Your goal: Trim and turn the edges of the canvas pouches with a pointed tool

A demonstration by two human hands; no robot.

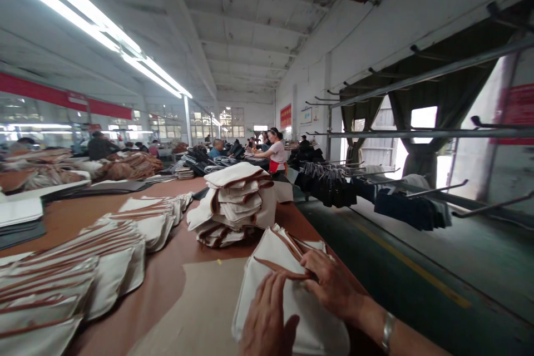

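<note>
White piece: a stitched panel [250, 295] on the worktop [167, 289], directly under both hands; it reaches out beyond the fingertips.
Brown strip: a narrow flap [269, 265] across the panel, its long axis slanting from far left of the hands to nearer right, its right end at the right hand.
Left hand: [265, 311] fingers extended and together, thumb apart, flat on the panel, fingertips by the strip; nothing gripped.
Right hand: [331, 286] nearer the strip's end, half closed, the end between thumb and fingers; whether pinched tight, cannot tell.
Stack: white, brown-edged pieces [237, 206] just beyond the hands.
Row: overlapping similar pieces [112, 278] left of the hands.
Writing: red wall sign [286, 116] far ahead, too small to read; no brand legible.
</note>
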